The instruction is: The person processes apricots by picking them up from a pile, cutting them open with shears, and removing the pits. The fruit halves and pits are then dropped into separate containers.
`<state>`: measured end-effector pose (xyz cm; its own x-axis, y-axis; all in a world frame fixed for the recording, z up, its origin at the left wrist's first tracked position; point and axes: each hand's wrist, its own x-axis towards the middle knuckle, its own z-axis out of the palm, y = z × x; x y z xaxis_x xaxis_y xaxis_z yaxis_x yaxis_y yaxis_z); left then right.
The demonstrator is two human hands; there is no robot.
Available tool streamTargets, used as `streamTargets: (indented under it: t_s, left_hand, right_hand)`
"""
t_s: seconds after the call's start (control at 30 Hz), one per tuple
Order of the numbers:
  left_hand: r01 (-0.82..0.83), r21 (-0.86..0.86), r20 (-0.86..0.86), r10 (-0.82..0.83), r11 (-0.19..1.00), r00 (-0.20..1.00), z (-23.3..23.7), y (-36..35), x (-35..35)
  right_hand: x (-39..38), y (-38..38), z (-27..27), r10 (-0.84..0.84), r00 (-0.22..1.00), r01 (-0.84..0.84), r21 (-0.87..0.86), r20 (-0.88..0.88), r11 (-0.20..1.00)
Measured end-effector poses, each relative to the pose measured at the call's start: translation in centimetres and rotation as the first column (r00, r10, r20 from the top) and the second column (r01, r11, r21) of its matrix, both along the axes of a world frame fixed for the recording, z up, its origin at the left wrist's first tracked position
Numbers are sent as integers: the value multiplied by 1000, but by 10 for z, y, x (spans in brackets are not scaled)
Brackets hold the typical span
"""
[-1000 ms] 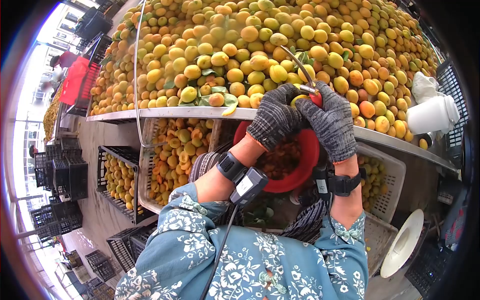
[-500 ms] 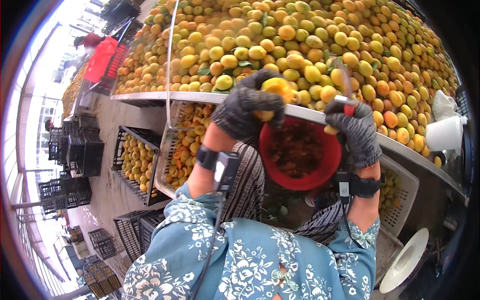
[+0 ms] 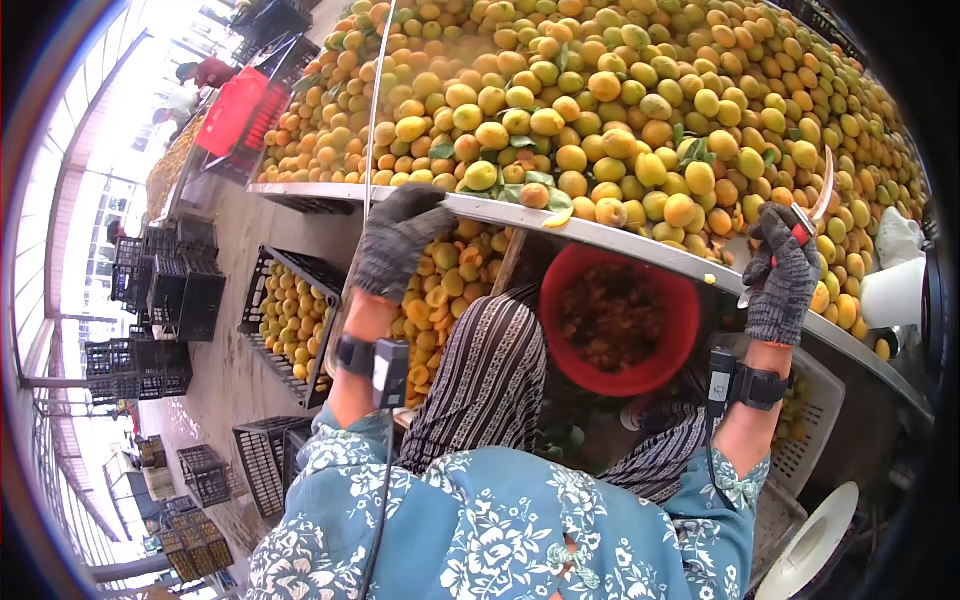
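Observation:
My left hand [image 3: 398, 245], in a dark grey knitted glove, hovers at the table's edge above a crate of cut apricots [image 3: 440, 300]. Its fingers reach out to the right, loosely bent, and no fruit shows in them; the palm faces away from me. At the right edge of the table, my right hand [image 3: 783, 270], gloved the same way, is closed around a knife [image 3: 822, 190] with a red handle. The curved blade points up over the heaped apricots [image 3: 650, 105]. A scrap of yellow fruit [image 3: 558, 217] lies on the metal rim [image 3: 640, 250].
Between my knees stands a red bucket [image 3: 690, 345] with dark scraps inside. A black crate of apricots [image 3: 262, 262] is on the floor at left. A white bucket [image 3: 893, 292] sits at the table's right end. Another person [image 3: 210, 72] works far left.
My left hand has moved left, from above the red bucket to the crate, and the split apricot it held is gone from view. My right hand has moved right with the knife.

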<state>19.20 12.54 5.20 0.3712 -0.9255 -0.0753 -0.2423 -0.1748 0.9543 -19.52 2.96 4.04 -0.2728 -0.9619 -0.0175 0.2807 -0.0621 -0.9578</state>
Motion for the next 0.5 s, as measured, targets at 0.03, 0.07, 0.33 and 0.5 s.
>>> streamTargets:
  t_s: [0.03,0.07,0.33,0.5]
  left_hand:
    - [103,-58,9,-103,993,995,-1,-15,-10]
    - [186,-59,134,-177,981,975,-5,-30,-21]
    - [346,-102,497,-253,933,830,-27,-126,-76]
    - [381,114,651,-358,918,669,-30,-178,-114]
  right_hand:
    - [-5,-1,0,-7,1000,7,-11,-3,1000]
    - [-11,-3,-3,-23,999,23,17,32,1000]
    - [-27,-2,-3,-67,996,64,59,54,996]
    - [-23,-3,-11,-34,999,36,119,-16,992]
